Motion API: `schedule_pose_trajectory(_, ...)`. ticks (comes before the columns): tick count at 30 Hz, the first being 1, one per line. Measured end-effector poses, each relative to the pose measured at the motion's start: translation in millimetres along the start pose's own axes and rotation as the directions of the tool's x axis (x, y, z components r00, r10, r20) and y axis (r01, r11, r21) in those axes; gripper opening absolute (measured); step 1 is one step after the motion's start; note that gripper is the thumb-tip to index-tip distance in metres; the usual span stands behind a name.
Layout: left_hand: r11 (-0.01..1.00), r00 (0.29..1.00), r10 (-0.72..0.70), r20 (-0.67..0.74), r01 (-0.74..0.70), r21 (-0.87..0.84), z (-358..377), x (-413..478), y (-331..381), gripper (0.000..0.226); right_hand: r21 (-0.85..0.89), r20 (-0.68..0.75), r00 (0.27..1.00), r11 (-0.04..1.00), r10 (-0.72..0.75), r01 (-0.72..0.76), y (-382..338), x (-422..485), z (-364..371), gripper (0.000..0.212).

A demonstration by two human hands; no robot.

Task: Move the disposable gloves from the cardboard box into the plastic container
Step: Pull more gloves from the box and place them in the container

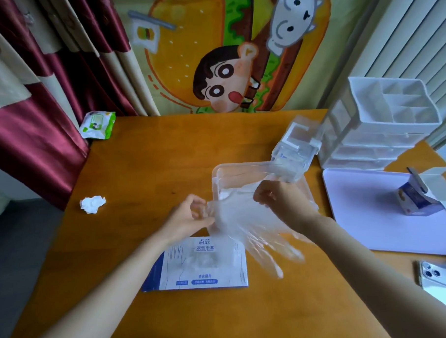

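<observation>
A stack of clear disposable gloves (pixel 247 226) hangs between my two hands above the wooden table, fingers trailing toward the near right. My left hand (pixel 189 218) pinches the cuff edge on the left. My right hand (pixel 282 199) grips the cuff edge on the right, over the clear plastic container (pixel 216 173), whose lid (pixel 294 146) stands open behind it. The flat white-and-blue cardboard glove box (pixel 202 267) lies on the table just below the gloves.
A crumpled tissue (pixel 92 204) and a wet-wipe pack (pixel 98 125) lie at the left. A white drawer organiser (pixel 377 129) stands at the back right, beside a lilac mat (pixel 368 213) with a small carton (pixel 417 197). A phone (pixel 434 276) lies at the right edge.
</observation>
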State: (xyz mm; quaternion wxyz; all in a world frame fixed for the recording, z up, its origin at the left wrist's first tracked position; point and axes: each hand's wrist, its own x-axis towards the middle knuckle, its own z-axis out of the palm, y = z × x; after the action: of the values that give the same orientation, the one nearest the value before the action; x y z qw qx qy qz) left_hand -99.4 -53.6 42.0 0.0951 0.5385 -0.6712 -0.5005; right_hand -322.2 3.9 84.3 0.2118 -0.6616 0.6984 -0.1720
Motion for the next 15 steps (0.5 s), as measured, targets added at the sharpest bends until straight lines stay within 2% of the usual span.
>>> schedule_pose_trajectory(2,0.993,0.995,0.092,0.045,-0.095,0.077,0.5,7.1,14.6,0.071,-0.090,0.078,0.993,0.991,-0.092,0.099,-4.1,7.9,-8.7,0.016)
schedule_pose_trajectory(3,0.983,0.987,0.149,0.063,-0.155,0.101,3.1,11.4,22.9,0.071,-0.114,0.114,0.985,0.984,-0.127,0.140,-5.6,13.1,-11.1,0.015)
schedule_pose_trajectory(5,0.961,0.966,0.253,0.049,-0.257,0.101,9.4,23.3,34.4,0.041,-0.126,0.141,0.979,0.978,-0.149,0.166,-9.3,22.1,-17.2,0.012)
schedule_pose_trajectory(6,0.958,0.960,0.280,0.013,-0.280,0.056,11.2,28.2,40.9,0.026,-0.119,0.125,0.984,0.983,-0.127,0.142,-8.2,26.9,-22.4,0.009)
schedule_pose_trajectory(7,0.959,0.958,0.283,-0.040,-0.284,-0.007,12.6,31.7,46.0,0.023,-0.132,0.105,0.990,0.985,-0.095,0.108,-5.9,29.9,-28.1,0.015)
schedule_pose_trajectory(9,0.955,0.952,0.262,-0.159,-0.279,-0.097,13.6,40.7,53.2,0.029,-0.239,0.132,0.991,0.971,0.014,0.018,9.0,36.3,-38.2,0.042)
schedule_pose_trajectory(11,0.956,0.941,0.232,-0.247,-0.267,-0.119,13.5,49.2,56.9,0.035,-0.290,0.188,0.972,0.953,0.141,-0.082,31.8,41.2,-39.9,0.055)
schedule_pose_trajectory(13,0.964,0.949,0.175,-0.262,-0.219,-0.150,16.4,58.2,55.5,0.031,-0.075,0.186,0.971,0.987,0.153,-0.141,57.8,47.2,-34.6,0.036)
schedule_pose_trajectory(14,0.966,0.954,0.143,-0.265,-0.193,-0.172,19.1,62.2,54.0,0.030,0.066,0.152,0.975,0.983,0.162,-0.174,66.7,49.6,-32.3,0.019)
schedule_pose_trajectory(15,0.967,0.957,0.110,-0.269,-0.166,-0.196,22.6,66.7,52.1,0.029,0.185,0.106,0.975,0.960,0.193,-0.210,73.3,52.0,-31.6,0.012)
